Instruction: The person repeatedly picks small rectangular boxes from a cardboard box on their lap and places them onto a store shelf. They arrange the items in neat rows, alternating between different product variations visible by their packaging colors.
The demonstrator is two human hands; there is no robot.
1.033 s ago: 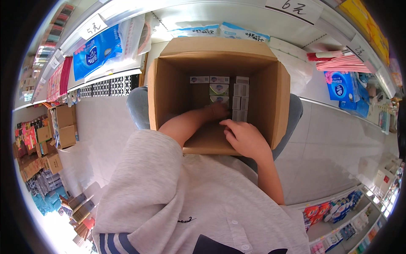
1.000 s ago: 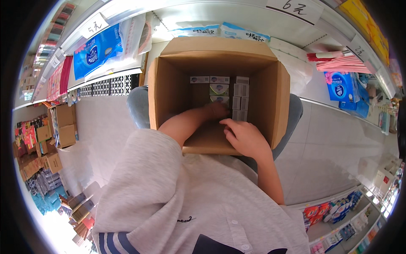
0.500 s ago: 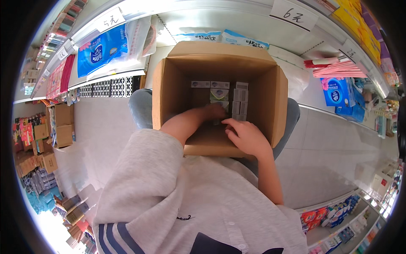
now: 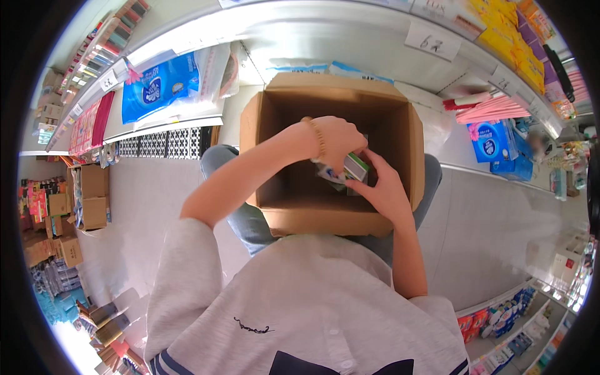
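One small green-and-white box (image 4: 355, 167) at least is in play: from here I see the left hand (image 4: 337, 140) and right hand (image 4: 384, 187) both gripping it over the open carton (image 4: 325, 220), not yet set down; how many remain inside I can't tell. The carton sits between jeans-clad knees (image 4: 429, 194) above pale flooring (image 4: 475, 231), before shelves of blue packs (image 4: 161, 87).

Both hands (image 4: 337, 139) gripping small green-and-white box (image 4: 356, 167) over open cardboard carton (image 4: 325, 222).
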